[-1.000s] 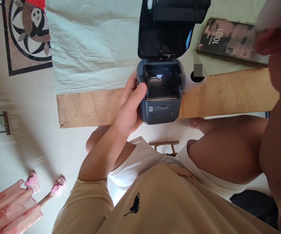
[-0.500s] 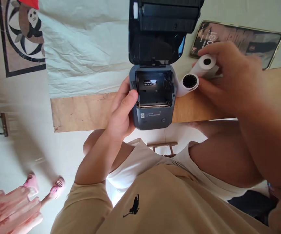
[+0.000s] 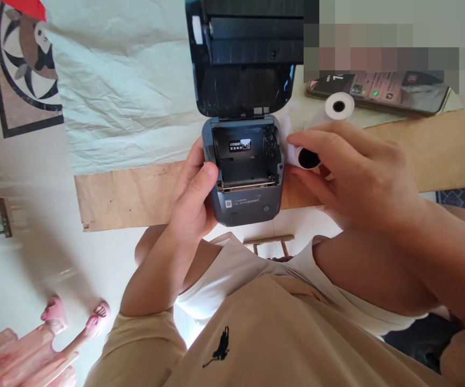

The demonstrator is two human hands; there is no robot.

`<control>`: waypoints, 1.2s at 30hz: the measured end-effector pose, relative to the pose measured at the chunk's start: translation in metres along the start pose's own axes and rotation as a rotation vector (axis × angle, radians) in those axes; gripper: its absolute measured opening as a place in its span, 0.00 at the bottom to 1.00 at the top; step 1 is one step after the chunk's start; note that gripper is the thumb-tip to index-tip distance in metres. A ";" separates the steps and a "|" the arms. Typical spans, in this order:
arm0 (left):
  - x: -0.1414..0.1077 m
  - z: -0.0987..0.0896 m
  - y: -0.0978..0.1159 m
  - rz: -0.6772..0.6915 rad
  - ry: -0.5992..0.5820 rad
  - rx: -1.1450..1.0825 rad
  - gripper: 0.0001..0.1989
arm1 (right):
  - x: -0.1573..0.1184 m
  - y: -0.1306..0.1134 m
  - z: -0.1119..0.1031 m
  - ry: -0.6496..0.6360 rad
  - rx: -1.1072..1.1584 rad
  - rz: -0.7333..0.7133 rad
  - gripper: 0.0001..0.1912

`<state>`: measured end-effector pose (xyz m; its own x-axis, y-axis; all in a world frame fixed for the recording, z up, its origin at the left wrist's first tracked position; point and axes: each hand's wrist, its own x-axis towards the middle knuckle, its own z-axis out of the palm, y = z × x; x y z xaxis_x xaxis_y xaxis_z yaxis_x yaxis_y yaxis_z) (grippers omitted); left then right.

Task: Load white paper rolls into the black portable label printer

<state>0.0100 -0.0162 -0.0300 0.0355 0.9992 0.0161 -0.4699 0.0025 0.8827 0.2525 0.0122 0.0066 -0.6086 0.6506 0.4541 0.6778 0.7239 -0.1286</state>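
My left hand (image 3: pixel 192 201) grips the left side of a dark grey portable label printer (image 3: pixel 246 207), thumb on its edge. The printer's black lid (image 3: pixel 242 88) stands wide open, and the paper bay (image 3: pixel 248 156) holds no roll; a small printed sticker shows inside. On the right, my right hand (image 3: pixel 357 166) has its fingers and thumb closed around a white paper roll (image 3: pixel 293 155) with a dark core, close beside the printer. A second white paper roll (image 3: pixel 339 106) stands just behind those fingers.
A phone (image 3: pixel 381 99) with a lit screen lies behind the rolls. A pale cloth (image 3: pixel 131 91) covers the wooden table (image 3: pixel 127 196), whose front edge is bare. At lower left are another person's pink sandals (image 3: pixel 99 314). The upper right corner is pixelated.
My right hand has moved left and down from the farther roll to the nearer one and closed on it. The view has shifted slightly; my left hand still holds the printer.
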 end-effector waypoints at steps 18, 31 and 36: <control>-0.001 -0.001 0.001 -0.037 -0.010 0.024 0.20 | -0.013 0.003 0.008 -0.079 0.370 0.031 0.11; -0.002 -0.001 0.002 -0.029 -0.037 0.022 0.19 | -0.013 0.000 0.009 -0.042 0.378 0.034 0.14; -0.002 0.000 0.000 -0.018 -0.040 -0.006 0.19 | -0.012 -0.004 -0.001 0.019 0.359 0.118 0.22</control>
<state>0.0093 -0.0178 -0.0300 0.0792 0.9967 0.0191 -0.4738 0.0208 0.8804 0.2577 0.0018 0.0028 -0.5246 0.7327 0.4336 0.5533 0.6805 -0.4804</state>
